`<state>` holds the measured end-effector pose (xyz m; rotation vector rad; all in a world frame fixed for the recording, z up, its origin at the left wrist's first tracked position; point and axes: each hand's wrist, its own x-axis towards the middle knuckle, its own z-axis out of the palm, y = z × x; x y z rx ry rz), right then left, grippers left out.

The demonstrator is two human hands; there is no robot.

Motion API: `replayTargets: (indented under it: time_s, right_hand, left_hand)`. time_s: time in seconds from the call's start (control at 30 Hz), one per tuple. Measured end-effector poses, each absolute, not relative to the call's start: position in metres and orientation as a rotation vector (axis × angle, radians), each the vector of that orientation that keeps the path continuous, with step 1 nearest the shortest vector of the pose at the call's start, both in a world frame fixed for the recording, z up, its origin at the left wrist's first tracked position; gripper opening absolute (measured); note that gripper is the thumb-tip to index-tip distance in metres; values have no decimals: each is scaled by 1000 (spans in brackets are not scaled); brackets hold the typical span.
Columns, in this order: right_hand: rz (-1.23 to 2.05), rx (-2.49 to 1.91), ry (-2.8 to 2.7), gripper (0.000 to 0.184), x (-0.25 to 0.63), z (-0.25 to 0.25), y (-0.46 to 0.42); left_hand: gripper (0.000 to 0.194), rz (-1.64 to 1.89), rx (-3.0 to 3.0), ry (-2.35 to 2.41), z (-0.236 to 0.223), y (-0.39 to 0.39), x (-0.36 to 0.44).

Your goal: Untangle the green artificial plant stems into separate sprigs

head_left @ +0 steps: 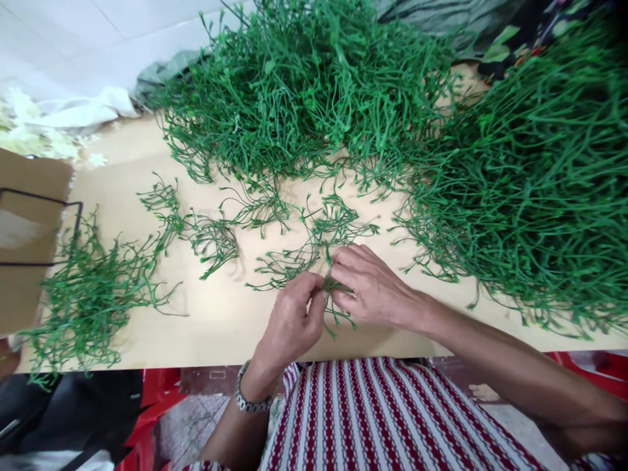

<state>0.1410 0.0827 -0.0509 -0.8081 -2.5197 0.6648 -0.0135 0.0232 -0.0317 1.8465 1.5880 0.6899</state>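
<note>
Left hand [296,314]: I saw it low in the middle of my view, its grip pinched, thumb and forefinger together on a green sprig [328,258].
Right hand [371,288]: It lay just beside the left one, fingers curled, its grip closed down on the same sprig; the fingertips partly hid one another, so I could not tell exactly which of them bore on it.
Green sprig: It was held between the two hands over the near part of the worktop [196,340], one end rising above the fingertips, thin stems spreading below them.
Loose stems [287,265]: These lay on the worktop just beyond the hands, near the left knuckles.
Small clump [216,239]: I had it further left, apart from both hands.
Left pile [93,297]: A tangle of green stems lay in front of a cardboard box [36,163], some tips hanging over the near edge.
Back heap [294,104]: A big mass of stems filled the far side of the worktop.
Right heap [534,190]: Another large mass spread along the right, meeting the back one.
White flowers [29,134]: They sat at the far left, near a white cloth [93,108].
Watch [252,396]: It circled the left wrist.
Red stool [150,405]: I made it out below the worktop, beside a black bag [73,412].
</note>
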Motion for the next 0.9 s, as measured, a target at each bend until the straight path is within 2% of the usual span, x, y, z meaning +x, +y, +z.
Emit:
replayTargets:
  time_s: [0.07,0.23,0.33,0.53,0.73,0.83,0.9]
  right_hand:
    - [855,-829,-2467,6,140,-50,82]
    - [1733,-846,-1960,17,137,-54,76]
    - [1960,-809,-1724,21,136,-58,74]
    - [2160,-786,-1375,36,128,-63,71]
    - [2156,-856,-1313,18,126,-66,70]
    - [2064,-950,-1517,9,129,-63,71]
    - [1925,-1083,-1736,10,131,-59,72]
  left_hand:
    - [8,723,1850,1592,-31,24,-13]
    - [9,911,1801,1610,-35,23,-14]
    - [10,1079,1753,1614,-40,23,-10]
    - [13,1260,1777,1567,-48,26,0]
    - [7,1185,1501,1451,-50,29,-11]
    - [5,1105,1442,1413,-47,29,-16]
    - [6,1040,1521,1446,-42,28,-16]
